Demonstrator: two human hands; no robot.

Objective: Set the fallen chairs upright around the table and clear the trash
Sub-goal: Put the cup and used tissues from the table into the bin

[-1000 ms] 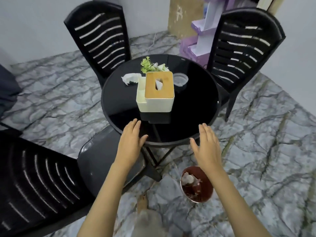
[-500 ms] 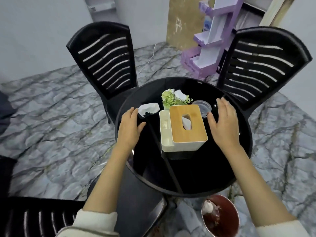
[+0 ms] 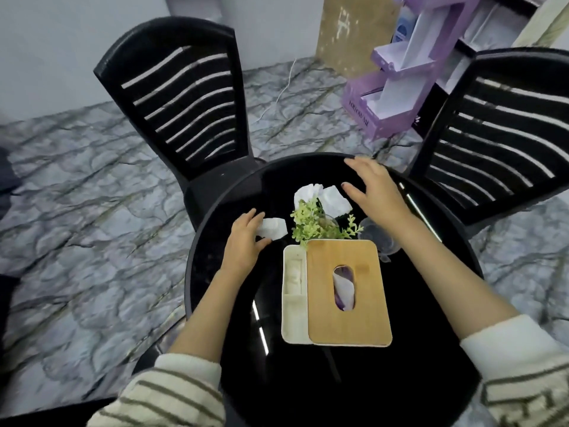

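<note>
Two black slatted chairs stand upright at the far side of the round black glass table, one at the far left and one at the far right. A crumpled white tissue lies on the table. My left hand pinches its left edge between thumb and fingers. Two more crumpled tissues lie behind a small green plant. My right hand hovers just right of them, fingers spread, holding nothing.
A white tissue box with a wooden lid sits mid-table. A clear plastic lid lies under my right forearm. A purple cardboard shelf stands on the marble floor behind the table. Part of another dark chair shows at bottom left.
Both hands have reached further across the table. The left hand has closed on the tissue's edge. The right hand has gone past the tissue box to the far tissues.
</note>
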